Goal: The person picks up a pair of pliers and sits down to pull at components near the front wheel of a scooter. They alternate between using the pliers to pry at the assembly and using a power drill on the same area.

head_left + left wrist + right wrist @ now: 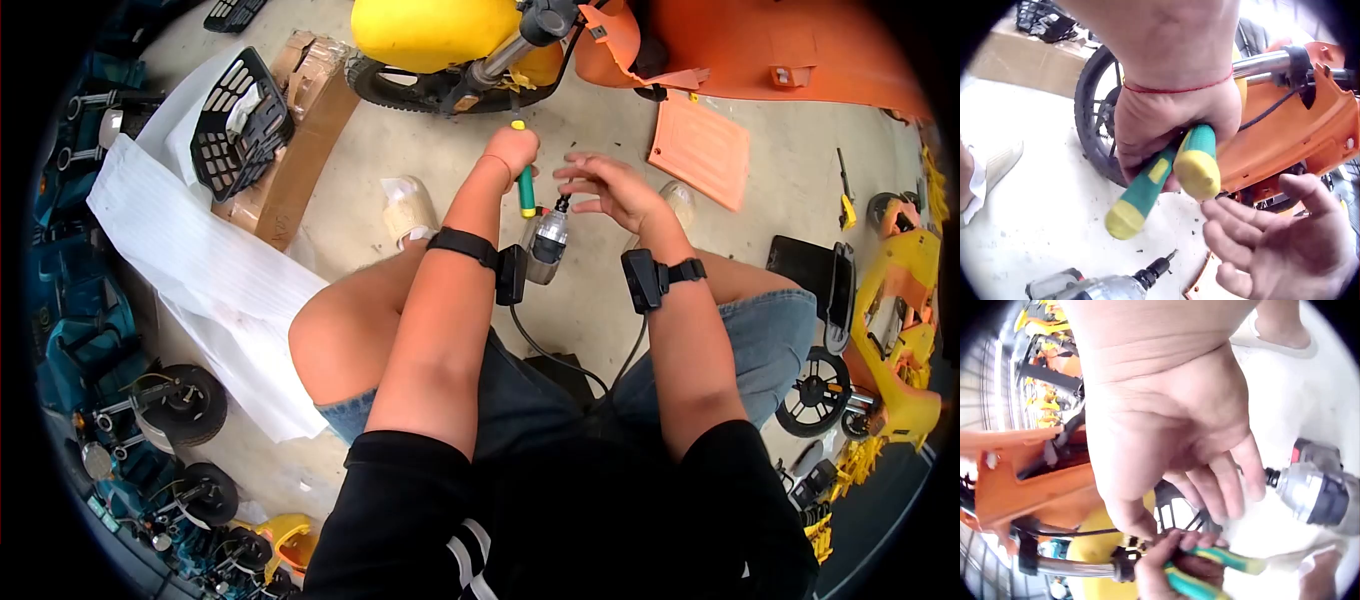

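My left hand point(512, 150) grips a pair of pliers with green and yellow handles point(1196, 164), close to the front wheel of a yellow and orange vehicle. The two handles spread apart below my palm, and the fist hides much of the tool in the left wrist view. My right hand point(622, 197) hovers just to the right, palm toward the pliers, its fingers loosely extended and holding nothing. On the floor below the hands is a grey cordless power driver point(546, 250) with a bit in its black chuck.
The wheel point(395, 88) and fork point(495, 65) stand ahead. An orange panel point(700, 150) lies to the right on the floor. At left are a cardboard box point(315, 150), a black basket point(215, 140) and white foam sheet point(200, 270). Vehicle parts line both sides.
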Motion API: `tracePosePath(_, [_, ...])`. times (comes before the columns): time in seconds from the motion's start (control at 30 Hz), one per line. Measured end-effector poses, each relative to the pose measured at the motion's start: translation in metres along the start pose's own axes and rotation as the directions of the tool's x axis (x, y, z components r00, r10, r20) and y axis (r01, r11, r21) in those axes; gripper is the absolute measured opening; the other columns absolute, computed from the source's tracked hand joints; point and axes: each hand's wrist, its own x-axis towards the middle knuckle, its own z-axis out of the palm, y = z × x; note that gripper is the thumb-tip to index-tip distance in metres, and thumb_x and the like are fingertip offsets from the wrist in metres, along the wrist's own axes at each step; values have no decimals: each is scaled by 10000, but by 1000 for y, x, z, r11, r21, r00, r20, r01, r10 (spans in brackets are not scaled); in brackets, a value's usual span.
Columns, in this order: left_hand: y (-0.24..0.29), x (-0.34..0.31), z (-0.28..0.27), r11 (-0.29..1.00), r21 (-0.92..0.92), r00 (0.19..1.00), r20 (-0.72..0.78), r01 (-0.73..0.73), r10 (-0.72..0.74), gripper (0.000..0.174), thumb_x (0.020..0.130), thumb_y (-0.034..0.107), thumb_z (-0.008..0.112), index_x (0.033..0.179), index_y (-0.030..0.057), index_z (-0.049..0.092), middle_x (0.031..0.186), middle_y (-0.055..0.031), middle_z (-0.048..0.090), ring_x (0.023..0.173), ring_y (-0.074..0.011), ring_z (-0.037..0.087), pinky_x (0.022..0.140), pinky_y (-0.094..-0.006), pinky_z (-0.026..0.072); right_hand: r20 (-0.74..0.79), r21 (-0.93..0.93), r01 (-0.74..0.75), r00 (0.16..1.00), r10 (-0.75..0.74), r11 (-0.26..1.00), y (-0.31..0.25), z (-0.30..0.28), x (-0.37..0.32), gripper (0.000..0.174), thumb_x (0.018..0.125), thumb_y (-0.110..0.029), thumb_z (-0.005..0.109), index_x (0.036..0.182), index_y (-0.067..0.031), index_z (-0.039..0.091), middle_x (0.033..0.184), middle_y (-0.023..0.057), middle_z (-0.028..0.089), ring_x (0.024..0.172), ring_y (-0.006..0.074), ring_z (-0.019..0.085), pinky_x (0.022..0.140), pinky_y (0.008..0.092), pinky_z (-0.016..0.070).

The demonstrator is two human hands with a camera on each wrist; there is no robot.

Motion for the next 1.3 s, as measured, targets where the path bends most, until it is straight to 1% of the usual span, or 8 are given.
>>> tracePosePath(0.2, [18, -15, 1, 547, 805, 869, -422, 229, 258, 420, 881, 283, 555, 1145, -41, 509, 1085, -207, 675, 929, -299, 691, 794, -458, 531, -153, -306, 50, 983, -101, 951, 3, 34, 8, 426, 824, -247, 612, 1162, 10, 587, 1007, 102, 658, 894, 183, 627, 727, 313, 504])
tracePosePath(0.33, [25, -18, -1, -195, 839, 745, -315, 508, 587, 326, 937, 211, 504, 1164, -22, 522, 998, -113, 677, 863, -322, 680, 568, -569, 484, -145, -735, -1, 977, -156, 678, 3, 48, 6, 545, 750, -256, 659, 1197, 45, 581, 1066, 189, 665, 962, 276, 650, 816, 347, 511])
tracePosePath(0.43, [39, -26, 10, -3, 930, 856, -337, 368, 392, 408, 933, 256, 511, 1216, -39, 508, 1039, -110, 672, 931, -322, 679, 602, -580, 498, -36, -765, 34, 995, -95, 644, 10, 63, 13, 667, 758, -204, 671, 1323, 67, 442, 1046, 137, 682, 947, 216, 653, 797, 333, 516])
tracePosePath(0.6, [46, -59, 5, 670, 730, 903, -370, 137, 219, 623, 880, 396, 506, 1261, -91, 427, 1205, -258, 615, 1101, -351, 631, 925, -387, 493, 298, 312, -40, 953, -58, 949, 35, 77, 4, 567, 793, -103, 619, 1319, -1, 432, 1201, 92, 561, 1034, 214, 597, 896, 420, 486])
tracePosePath(0.77, [18, -20, 19, 859, 507, 893, -418, 74, 170, 598, 897, 404, 492, 1212, -100, 437, 1091, -266, 656, 1069, -380, 636, 933, -405, 479, 108, 176, -35, 994, 16, 984, 20, 75, 9, 522, 812, -56, 619, 1281, 5, 398, 1120, 126, 589, 967, 259, 641, 842, 460, 522])
tracePosePath(0.87, [5, 7, 13, 896, 444, 933, -313, -24, 180, 682, 884, 492, 509, 1208, -107, 469, 1087, -253, 641, 1015, -345, 633, 887, -398, 486, -112, 156, -68, 990, 85, 985, 32, 81, 29, 324, 881, -136, 606, 1157, -2, 503, 957, 114, 635, 766, 228, 672, 692, 363, 558])
tracePosePath(1.07, [15, -39, -29, 996, -87, 978, 204, -24, 41, 587, 933, 557, 493, 1167, 21, 536, 1033, -109, 634, 889, -242, 610, 789, -369, 507, 281, 541, -85, 956, -84, 837, 40, 67, 25, 358, 964, -420, 536, 1068, -78, 560, 856, 46, 592, 714, 146, 569, 499, 227, 410])
tracePosePath(1.3, [-4, -33, 3, 673, -725, 871, 414, 142, 262, 292, 948, 330, 528, 1064, 62, 516, 891, -48, 581, 858, -251, 595, 852, -381, 518, 340, 811, -146, 906, -252, 566, 49, 70, 22, 577, 912, -582, 537, 1110, -39, 530, 841, 9, 474, 648, 78, 431, 413, 126, 292])
